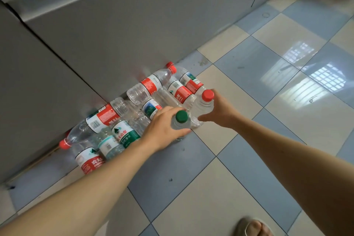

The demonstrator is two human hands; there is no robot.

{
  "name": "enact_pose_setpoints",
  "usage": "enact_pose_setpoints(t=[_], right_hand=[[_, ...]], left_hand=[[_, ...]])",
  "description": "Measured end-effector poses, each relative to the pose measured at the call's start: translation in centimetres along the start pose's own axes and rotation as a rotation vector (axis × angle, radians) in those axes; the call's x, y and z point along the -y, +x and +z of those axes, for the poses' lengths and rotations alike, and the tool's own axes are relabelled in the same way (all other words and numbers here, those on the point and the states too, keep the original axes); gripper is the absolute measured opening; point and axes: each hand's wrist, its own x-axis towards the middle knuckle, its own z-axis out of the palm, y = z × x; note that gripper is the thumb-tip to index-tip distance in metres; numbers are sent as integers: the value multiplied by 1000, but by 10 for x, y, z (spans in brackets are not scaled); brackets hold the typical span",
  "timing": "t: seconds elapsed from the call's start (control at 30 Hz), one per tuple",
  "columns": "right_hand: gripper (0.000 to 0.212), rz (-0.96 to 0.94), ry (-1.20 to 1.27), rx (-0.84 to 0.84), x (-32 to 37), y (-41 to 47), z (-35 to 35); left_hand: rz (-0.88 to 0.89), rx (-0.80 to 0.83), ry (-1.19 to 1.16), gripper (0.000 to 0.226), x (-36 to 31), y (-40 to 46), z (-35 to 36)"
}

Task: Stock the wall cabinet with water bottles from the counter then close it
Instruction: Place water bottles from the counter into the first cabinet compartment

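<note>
Several clear water bottles with red or green labels lie in a pile (122, 120) on the tiled floor against a grey cabinet front. My left hand (162, 130) is wrapped around the neck of a green-capped bottle (181, 119) at the pile's near edge. My right hand (218, 110) grips the shoulder of a red-capped bottle (207, 97) just beside it. Both bottles point their caps up toward me. The two hands are nearly touching.
Grey cabinet doors (115, 34) rise behind the pile, with a dark seam running down the left. The floor (258, 101) is glossy blue and cream tile. A foot in a sandal (252, 228) shows at the bottom right.
</note>
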Motion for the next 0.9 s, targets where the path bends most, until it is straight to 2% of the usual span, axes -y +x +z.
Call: enact_pose_setpoints(t=[0.17,0.33,0.47,0.57,0.67,0.8,0.9], right_hand=[[99,35,105,63,-14,-1,1],[89,-24,228,79,-20,9,10],[84,-69,339,86,-21,18,11],[81,-52,343,84,-23,14,10],[78,-21,353,75,-18,-2,0],[77,56,426,23,13,-45,-28],[73,77,471,32,57,-85,-59]], left_hand=[[-66,-45,-112,74,20,-5,19],[-290,-90,-419,79,44,-3,44],[-377,-104,-478,69,43,1,56],[-412,-135,-514,55,27,1,55],[-523,-224,-588,44,4,-10,40],[-607,-251,-611,46,-42,-35,-2],[-639,-269,-608,64,-91,-58,-48]])
